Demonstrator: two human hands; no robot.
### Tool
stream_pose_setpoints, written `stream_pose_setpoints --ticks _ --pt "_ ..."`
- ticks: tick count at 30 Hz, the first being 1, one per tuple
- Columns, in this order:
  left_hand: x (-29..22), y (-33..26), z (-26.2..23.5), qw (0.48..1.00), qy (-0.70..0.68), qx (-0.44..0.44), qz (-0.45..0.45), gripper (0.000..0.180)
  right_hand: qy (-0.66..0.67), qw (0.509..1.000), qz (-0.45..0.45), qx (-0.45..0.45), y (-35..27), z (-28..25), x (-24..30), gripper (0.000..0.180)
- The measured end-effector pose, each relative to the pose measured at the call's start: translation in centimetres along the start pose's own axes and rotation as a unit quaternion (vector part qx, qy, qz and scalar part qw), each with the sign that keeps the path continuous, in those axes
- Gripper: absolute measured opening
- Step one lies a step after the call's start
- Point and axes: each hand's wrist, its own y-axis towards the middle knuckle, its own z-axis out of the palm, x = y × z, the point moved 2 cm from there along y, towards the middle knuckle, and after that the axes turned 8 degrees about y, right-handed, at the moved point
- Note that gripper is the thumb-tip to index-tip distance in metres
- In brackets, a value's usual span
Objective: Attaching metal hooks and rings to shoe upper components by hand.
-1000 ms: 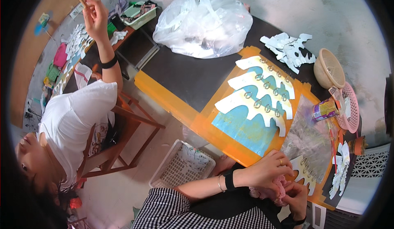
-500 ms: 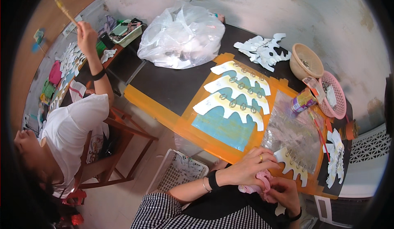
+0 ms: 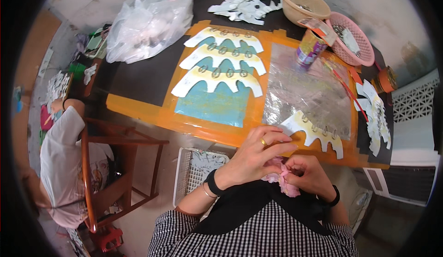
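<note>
A crumpled pink cloth (image 3: 288, 187) is bunched between my two hands, just off the table's near edge. My right hand (image 3: 310, 179) pinches it, fingers curled in. My left hand (image 3: 253, 158), with a gold ring, has its thumb and lower fingers closed on the cloth while the upper fingers stretch toward a scalloped white piece (image 3: 318, 137) with yellow smears and metal rings. Whether those fingers touch that piece I cannot tell. Further left, similar ringed white pieces (image 3: 221, 79) lie in overlapping rows on a blue sheet (image 3: 207, 109) edged with orange tape.
A purple can (image 3: 310, 49) stands on clear plastic film (image 3: 304, 86), near a red stick (image 3: 346, 84). Beige (image 3: 295, 3) and pink baskets (image 3: 360, 45) sit at the far right. White pieces (image 3: 374, 118) lie right; a plastic bag (image 3: 150, 26) stands far left. A person (image 3: 69, 165) sits left.
My view has swung to the left and down, shifting the table upward. My hands still hold the pink cloth. The other person's raised arm, with a brush, has come down.
</note>
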Motion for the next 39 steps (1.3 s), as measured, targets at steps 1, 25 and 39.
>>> stream_pose_setpoints --ticks 1,25,39 --pt "-0.1 -0.1 0.1 1.000 0.009 0.003 0.002 0.063 -0.042 0.999 -0.010 -0.009 0.1 -0.1 -0.1 0.014" --pt "0.3 -0.4 0.1 0.988 -0.067 -0.001 -0.142 0.071 0.052 0.996 -0.074 -0.016 1.4 -0.8 -1.0 0.010" --pt "0.3 -0.7 -0.2 0.984 -0.068 0.022 -0.160 0.068 0.072 0.992 -0.100 -0.034 1.1 -0.7 -1.1 0.015"
